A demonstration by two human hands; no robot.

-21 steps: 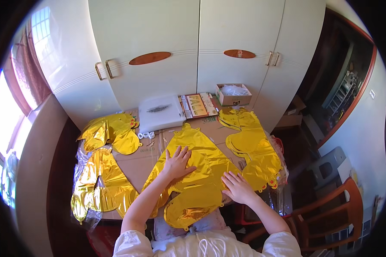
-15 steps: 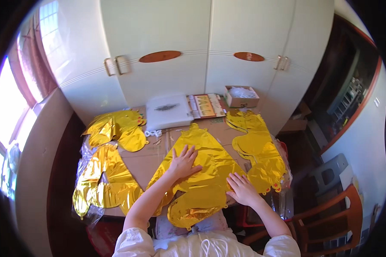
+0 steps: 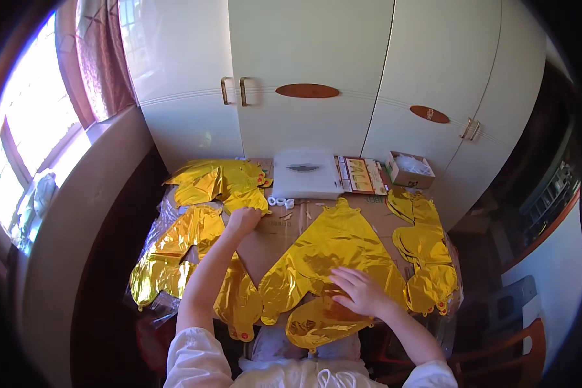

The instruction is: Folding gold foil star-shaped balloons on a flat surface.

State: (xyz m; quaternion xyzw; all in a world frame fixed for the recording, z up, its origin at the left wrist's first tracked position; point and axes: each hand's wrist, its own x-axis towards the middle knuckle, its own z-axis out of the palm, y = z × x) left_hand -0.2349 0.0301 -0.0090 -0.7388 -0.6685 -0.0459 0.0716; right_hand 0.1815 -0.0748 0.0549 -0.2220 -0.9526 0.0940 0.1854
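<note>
Flat, uninflated gold foil balloons are spread over the cardboard-covered table. In front of me lies a large middle balloon (image 3: 336, 246), wide and creased, its lower lobe hanging past the near edge. My right hand (image 3: 361, 292) rests over that lobe with fingers stretched out, holding nothing. At the far left, my left hand (image 3: 244, 220) is closed at the near edge of a balloon in the upper-left pile (image 3: 216, 181); its fingertips are partly hidden there. Under my left forearm another balloon (image 3: 181, 252) lies on clear plastic.
More gold balloons (image 3: 423, 249) are stacked at the right. Along the back are a white foam-like slab (image 3: 304, 176), a printed flat pack (image 3: 361, 176), a small open carton (image 3: 410, 173) and white rings (image 3: 280, 202). A cabinet (image 3: 310, 45) stands behind; a wooden chair (image 3: 530, 349) is at right.
My left hand has left the middle balloon and reached to the upper-left pile, closing there. My right hand has moved from that balloon's right edge onto its lower lobe. The view has turned left.
</note>
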